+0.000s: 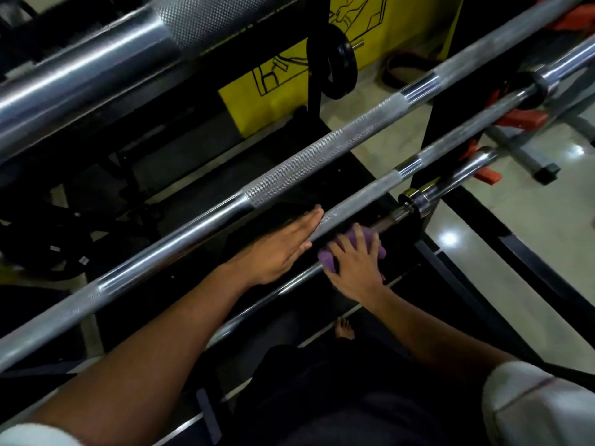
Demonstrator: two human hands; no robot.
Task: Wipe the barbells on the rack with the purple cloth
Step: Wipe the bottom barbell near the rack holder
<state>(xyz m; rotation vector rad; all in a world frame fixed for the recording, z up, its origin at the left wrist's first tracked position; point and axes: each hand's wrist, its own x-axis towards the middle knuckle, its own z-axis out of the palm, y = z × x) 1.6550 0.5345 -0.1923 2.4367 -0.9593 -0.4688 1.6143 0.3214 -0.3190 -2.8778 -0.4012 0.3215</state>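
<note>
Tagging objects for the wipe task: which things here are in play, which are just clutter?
In play: purple cloth gripped by right hand; lower barbell it wraps; left hand flat on that bar; middle barbell; top barbell.

Clutter: black weight plate; yellow board; orange clamps.

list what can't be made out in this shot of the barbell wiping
1. Head view: the stretch of the lower barbell under the purple cloth is hidden by the cloth and the right hand.
2. Head view: both ends of the middle barbell run past the picture edges.
3. Head view: the left hand covers its own contact with the lower barbell, so a grip cannot be judged.
4. Head view: the rack base is lost in shadow.
</note>
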